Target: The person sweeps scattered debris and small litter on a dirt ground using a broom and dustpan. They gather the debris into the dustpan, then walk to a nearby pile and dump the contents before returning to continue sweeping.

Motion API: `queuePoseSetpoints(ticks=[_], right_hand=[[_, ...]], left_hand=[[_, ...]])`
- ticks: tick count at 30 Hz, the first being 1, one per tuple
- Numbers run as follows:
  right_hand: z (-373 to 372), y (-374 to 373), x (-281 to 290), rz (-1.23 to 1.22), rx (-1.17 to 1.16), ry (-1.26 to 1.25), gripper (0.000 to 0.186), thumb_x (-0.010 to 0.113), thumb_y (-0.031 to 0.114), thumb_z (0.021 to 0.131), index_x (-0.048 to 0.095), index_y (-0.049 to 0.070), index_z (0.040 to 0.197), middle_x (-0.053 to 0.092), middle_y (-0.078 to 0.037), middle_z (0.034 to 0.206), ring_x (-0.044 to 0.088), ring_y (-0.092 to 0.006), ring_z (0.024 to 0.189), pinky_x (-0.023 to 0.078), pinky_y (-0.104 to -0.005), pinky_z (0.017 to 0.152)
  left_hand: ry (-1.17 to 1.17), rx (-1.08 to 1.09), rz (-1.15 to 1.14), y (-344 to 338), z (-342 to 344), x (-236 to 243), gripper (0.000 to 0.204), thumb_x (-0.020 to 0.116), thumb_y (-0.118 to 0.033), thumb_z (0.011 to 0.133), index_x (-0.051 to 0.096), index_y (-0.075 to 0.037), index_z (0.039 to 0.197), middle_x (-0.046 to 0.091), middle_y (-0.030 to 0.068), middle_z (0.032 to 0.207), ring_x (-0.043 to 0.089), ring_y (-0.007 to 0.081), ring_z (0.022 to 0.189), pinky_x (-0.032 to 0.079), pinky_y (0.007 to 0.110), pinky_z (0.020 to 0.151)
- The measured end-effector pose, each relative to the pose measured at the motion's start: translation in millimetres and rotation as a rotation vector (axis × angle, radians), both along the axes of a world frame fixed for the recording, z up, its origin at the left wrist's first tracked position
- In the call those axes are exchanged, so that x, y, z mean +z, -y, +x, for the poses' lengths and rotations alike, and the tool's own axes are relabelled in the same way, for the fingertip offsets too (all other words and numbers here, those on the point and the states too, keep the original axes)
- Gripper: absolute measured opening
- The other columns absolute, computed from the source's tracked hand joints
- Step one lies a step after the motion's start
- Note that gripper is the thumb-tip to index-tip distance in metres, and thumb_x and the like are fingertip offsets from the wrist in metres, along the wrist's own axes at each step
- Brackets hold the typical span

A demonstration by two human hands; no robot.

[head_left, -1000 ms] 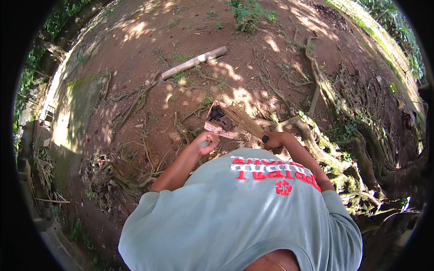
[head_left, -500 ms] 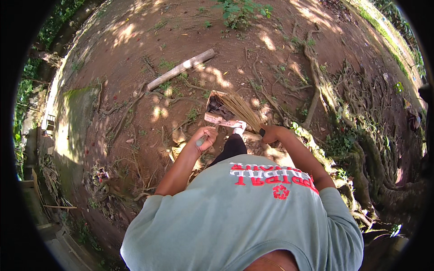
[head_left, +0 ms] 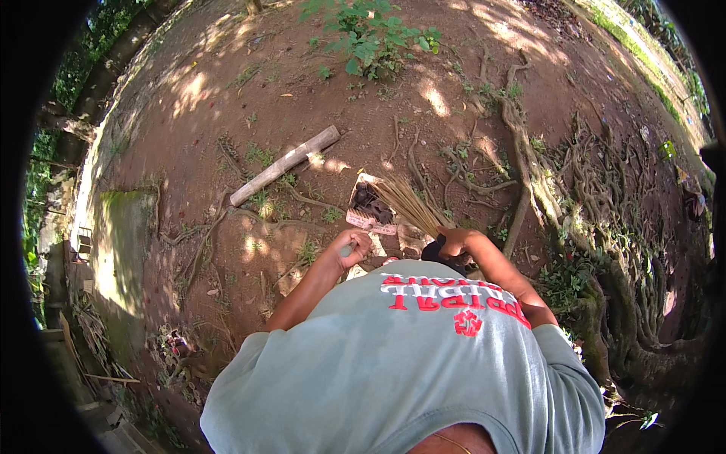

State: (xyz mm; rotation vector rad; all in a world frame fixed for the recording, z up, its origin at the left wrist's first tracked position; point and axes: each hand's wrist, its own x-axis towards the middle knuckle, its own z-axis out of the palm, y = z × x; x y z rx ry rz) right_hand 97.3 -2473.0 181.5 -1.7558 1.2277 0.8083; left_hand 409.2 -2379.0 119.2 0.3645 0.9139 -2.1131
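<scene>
My left hand (head_left: 354, 248) is closed round the grey-green handle of a pale pink dustpan (head_left: 369, 226). Dark dry leaves (head_left: 367, 201) lie in the pan, which is out in front of my body. In my right hand (head_left: 457, 242) is the bound end of a stick broom (head_left: 412, 204). Its long tan bristles slant forward and left, with their tips over the pan's right side and against the dark leaves. Part of my dark-clothed leg (head_left: 442, 256) shows just under the right hand.
A cut log (head_left: 286, 165) lies on the brown soil ahead to the left. Thick tree roots (head_left: 523, 151) spread along the right side, denser toward the trunk. A leafy green plant (head_left: 367, 38) grows farther ahead. At left is a mossy slab (head_left: 125, 250).
The ground, log and plant have slid nearer in view as I step forward. The dustpan and broom have come along, still held together, and a different leg now shows in front.
</scene>
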Motion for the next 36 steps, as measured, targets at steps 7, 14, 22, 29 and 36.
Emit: queuePoseSetpoints(ticks=[7, 14, 22, 29, 36], right_hand=[[-50, 172, -33, -0.034, 0.051, 0.013, 0.103, 0.071, 0.041, 0.066, 0.02, 0.01, 0.149, 0.056, -0.024, 0.126, 0.059, -0.0358, 0.109, 0.048, -0.0411, 0.089], [-104, 364, -14, 0.022, -0.009, -0.013, 0.095, 0.067, 0.035, 0.07, 0.019, 0.016, 0.15, 0.053, -0.023, 0.13, 0.059, -0.0346, 0.11, 0.055, -0.0427, 0.081], [-139, 562, -23, -0.059, 0.036, -0.015, 0.097, 0.069, 0.04, 0.069, 0.019, 0.018, 0.15, 0.056, -0.022, 0.126, 0.06, -0.0339, 0.108, 0.051, -0.0425, 0.086], [-163, 767, -64, 0.068, -0.162, -0.003, 0.097, 0.069, 0.029, 0.069, 0.018, 0.012, 0.15, 0.065, -0.021, 0.105, 0.066, -0.0277, 0.091, 0.054, -0.039, 0.067], [-190, 959, -67, -0.034, -0.273, -0.07, 0.102, 0.071, 0.037, 0.068, 0.016, 0.015, 0.151, 0.063, -0.023, 0.114, 0.064, -0.0321, 0.101, 0.05, -0.0381, 0.086]], left_hand=[[-0.068, 0.026, -0.044, 170, -35, -18, 0.023, 0.043, 0.002, 0.087, 0.04, -0.008, 0.067, 0.043, -0.0012, 0.061, 0.048, 0.0053, 0.048, 0.045, 0.019, 0.047], [-0.023, 0.052, -0.112, 349, -78, -21, 0.023, 0.041, -0.003, 0.093, 0.039, -0.004, 0.071, 0.043, 0.0008, 0.064, 0.05, 0.0087, 0.049, 0.051, 0.021, 0.05], [-0.086, -0.017, -0.119, 568, -111, -33, 0.021, 0.039, -0.001, 0.093, 0.039, -0.004, 0.072, 0.043, 0.0, 0.064, 0.05, 0.007, 0.051, 0.051, 0.02, 0.051], [-0.043, -0.166, -0.156, 799, -127, -86, 0.023, 0.039, -0.004, 0.094, 0.039, -0.006, 0.072, 0.044, -0.0007, 0.064, 0.048, 0.0063, 0.05, 0.05, 0.019, 0.05], [-0.039, -0.219, -0.119, 1047, -165, -82, 0.022, 0.04, -0.004, 0.092, 0.041, -0.008, 0.07, 0.043, -0.002, 0.063, 0.046, 0.0067, 0.049, 0.045, 0.018, 0.047]])
